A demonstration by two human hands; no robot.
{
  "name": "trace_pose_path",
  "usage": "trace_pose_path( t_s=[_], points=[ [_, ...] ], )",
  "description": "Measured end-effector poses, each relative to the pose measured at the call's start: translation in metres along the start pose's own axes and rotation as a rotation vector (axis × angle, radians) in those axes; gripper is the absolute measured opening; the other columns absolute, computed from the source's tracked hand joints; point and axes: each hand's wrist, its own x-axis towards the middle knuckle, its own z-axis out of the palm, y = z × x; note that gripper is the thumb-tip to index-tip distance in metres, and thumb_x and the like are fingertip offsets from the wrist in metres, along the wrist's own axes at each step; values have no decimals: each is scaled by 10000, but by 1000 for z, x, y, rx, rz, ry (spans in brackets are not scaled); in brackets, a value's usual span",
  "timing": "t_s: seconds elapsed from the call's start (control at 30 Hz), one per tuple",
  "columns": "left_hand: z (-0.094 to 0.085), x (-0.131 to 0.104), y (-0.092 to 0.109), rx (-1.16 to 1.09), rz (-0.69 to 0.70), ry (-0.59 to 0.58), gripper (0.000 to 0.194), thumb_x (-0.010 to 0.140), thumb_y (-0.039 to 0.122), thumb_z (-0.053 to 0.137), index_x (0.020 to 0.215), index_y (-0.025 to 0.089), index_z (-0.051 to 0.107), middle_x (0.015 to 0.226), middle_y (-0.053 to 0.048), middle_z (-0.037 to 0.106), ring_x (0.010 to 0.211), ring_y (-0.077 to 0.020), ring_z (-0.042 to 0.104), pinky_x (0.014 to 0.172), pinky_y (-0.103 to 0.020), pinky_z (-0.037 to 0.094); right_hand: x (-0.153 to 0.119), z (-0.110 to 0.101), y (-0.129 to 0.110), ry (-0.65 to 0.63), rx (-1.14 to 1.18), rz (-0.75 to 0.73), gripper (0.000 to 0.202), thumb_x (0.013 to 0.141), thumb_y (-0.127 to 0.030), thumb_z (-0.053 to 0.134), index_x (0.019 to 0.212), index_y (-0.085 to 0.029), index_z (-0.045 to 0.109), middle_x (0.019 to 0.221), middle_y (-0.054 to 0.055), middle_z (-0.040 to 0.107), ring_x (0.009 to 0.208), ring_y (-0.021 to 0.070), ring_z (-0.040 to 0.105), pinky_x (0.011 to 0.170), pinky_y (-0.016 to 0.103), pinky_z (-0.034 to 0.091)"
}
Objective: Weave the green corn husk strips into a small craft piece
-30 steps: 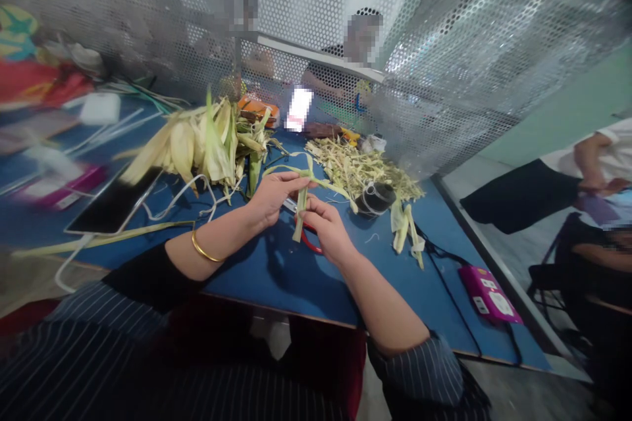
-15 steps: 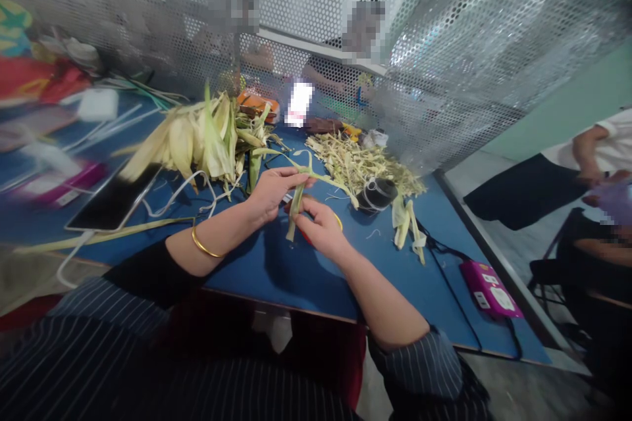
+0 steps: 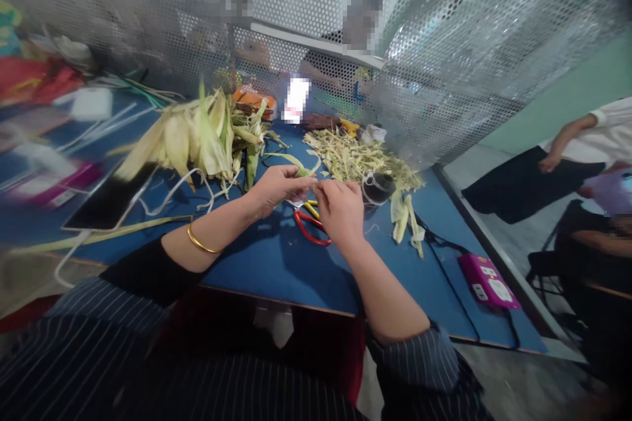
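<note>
Head view: both your hands meet on the husk strip (image 3: 305, 172)

Change over 0.5 s: your right hand (image 3: 343, 210) has risen to your left hand (image 3: 279, 189), and the length that hung between them no longer shows. The scissors (image 3: 302, 229) now lie more exposed on the counter (image 3: 266, 270). Judgement: you have shifted from handling the hanging end to working the strip at 1 spot.

Hands: both pinched at the fingertips, gripping the strip; the exact contact is hidden.

Position: strip held above the counter, just beyond the scissors.

Orientation: 1 visible tail curves away to the left, another points away and slightly right. Overall long axis: cannot tell, fingers cover the middle.
</note>
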Motion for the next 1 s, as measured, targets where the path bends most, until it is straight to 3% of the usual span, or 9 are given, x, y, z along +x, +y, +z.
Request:
trace_pose_path(
  t_s=[0.2, 0.37, 0.5, 0.67, 0.83, 1.0],
  points=[
    [-3, 3, -5, 117, 62, 26, 320, 692, 403, 744, 591, 147, 581, 531, -6, 542, 472, -69, 465, 444, -210, 315, 0, -5, 2, -13, 27, -14, 235, 941, -258, 406, 802, -193, 584, 733, 22, 645, 713, 157, 556, 846, 314, 320],
    [-4, 6, -4, 89, 74, 82, 291, 694, 390, 744, 601, 141, 626, 488, 19, 463, 426, -38, 320, 418, -216, 195, 2, -13, 5, -26, 99, 28, 212, 906, -225, 449, 743, -202, 581, 648, -7, 604, 625, 141, 508, 811, 305, 331],
    [-5, 6, -3, 35, 38, 92, 256, 667, 366, 764, 670, 128, 670, 555, -3, 534, 435, -35, 298, 421, -216, 169, 2, -16, 4, -48, 129, 41, 220, 902, -234, 452, 741, -204, 599, 611, -12, 586, 598, 138, 480, 797, 308, 337],
    [-8, 6, 3, -44, -67, -18, 287, 751, 431, 682, 819, 154, 718, 658, -58, 627, 433, -45, 349, 417, -217, 152, 5, -17, 17, -192, 238, 163, 215, 863, -274, 510, 707, -219, 648, 631, 6, 625, 624, 159, 518, 676, 293, 344],
    [-5, 2, 4, 13, -80, -41, 281, 777, 412, 647, 891, 165, 717, 678, -55, 650, 447, -49, 408, 415, -185, 198, 10, -11, 24, -195, 657, 404, 331, 872, -460, 493, 779, -214, 693, 786, 28, 684, 759, 177, 590, 723, 300, 404],
    [2, -3, 1, 87, -100, -96, 344, 747, 476, 655, 750, 136, 699, 661, -64, 650, 435, -51, 406, 402, -192, 207, 9, 2, 12, -76, 1122, 614, 238, 736, -421, 663, 694, -187, 652, 713, 12, 657, 699, 148, 572, 736, 295, 440]
  ],
)
